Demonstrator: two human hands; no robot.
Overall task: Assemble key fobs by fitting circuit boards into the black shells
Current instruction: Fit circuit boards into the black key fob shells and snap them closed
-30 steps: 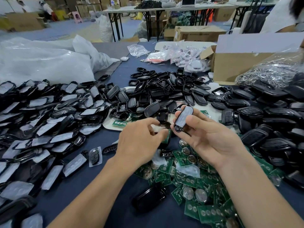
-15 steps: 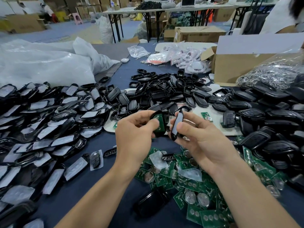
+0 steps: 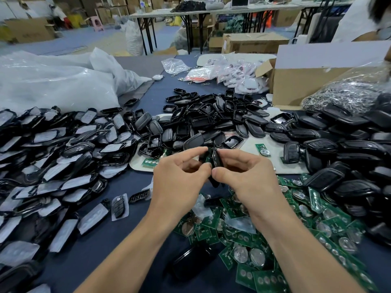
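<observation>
Above the dark blue bench [image 3: 163,96] the hands met. The left hand [image 3: 182,176] pinched a black plastic shell half [image 3: 203,154] carrying a green circuit board [image 3: 209,159], and the right hand [image 3: 247,176] pinched a glossy black shell cover [image 3: 216,160] against it. Print on the brown cardboard box [image 3: 254,44] was too blurred to read.

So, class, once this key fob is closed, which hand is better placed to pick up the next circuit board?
Probably the right hand: the circuit boards lie heaped just below and right of it. The left hand, also gripping the key fob, is farther from them.
</observation>
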